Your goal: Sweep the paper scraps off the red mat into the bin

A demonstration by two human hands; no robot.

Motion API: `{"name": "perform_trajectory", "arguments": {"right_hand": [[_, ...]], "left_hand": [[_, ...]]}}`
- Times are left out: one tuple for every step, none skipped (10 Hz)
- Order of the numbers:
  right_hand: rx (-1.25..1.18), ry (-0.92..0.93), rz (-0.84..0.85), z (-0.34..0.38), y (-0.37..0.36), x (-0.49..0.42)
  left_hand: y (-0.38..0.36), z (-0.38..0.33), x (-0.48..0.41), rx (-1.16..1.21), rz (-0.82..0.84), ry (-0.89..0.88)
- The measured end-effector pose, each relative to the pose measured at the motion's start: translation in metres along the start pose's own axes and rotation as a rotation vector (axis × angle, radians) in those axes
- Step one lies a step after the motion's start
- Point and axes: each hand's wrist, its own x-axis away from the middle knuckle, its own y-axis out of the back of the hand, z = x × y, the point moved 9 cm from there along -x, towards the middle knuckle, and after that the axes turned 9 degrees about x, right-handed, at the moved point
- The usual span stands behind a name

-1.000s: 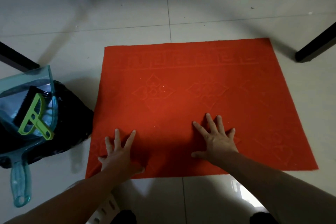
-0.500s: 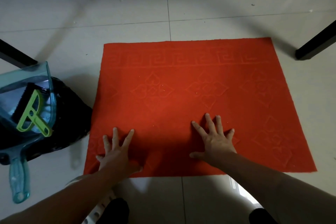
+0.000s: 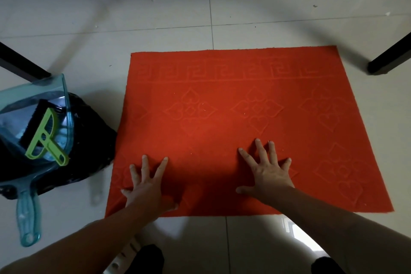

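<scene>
Red mat [image 3: 244, 100] lies under left hand [image 3: 148, 189] and right hand [image 3: 269, 176], fingers [image 3: 260, 151] splayed wide, flat near its front edge.

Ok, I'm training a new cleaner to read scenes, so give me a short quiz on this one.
1. True or false: the left hand and the right hand both lie flat on the red mat.
2. Where is the green brush? A on the mat; B in the teal dustpan; C on bare tiles.
3. What does the dustpan rest on?
Key: 1 true; 2 B; 3 a black bag.
</scene>
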Motion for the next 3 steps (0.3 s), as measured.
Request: {"name": "perform_trajectory", "arguments": {"right_hand": [[0.003, -0.001, -0.002, -0.001, 0.001, 0.001], [-0.011, -0.005, -0.003, -0.001, 0.002, 0.002], [-0.041, -0.001, -0.011, -0.003, 0.012, 0.0]], "left_hand": [[0.001, -0.001, 0.001, -0.007, -0.018, 0.008], [0.002, -0.001, 0.001, 0.006, -0.027, 0.027], [0.016, -0.004, 0.002, 0.061, -0.056, 0.035]]}}
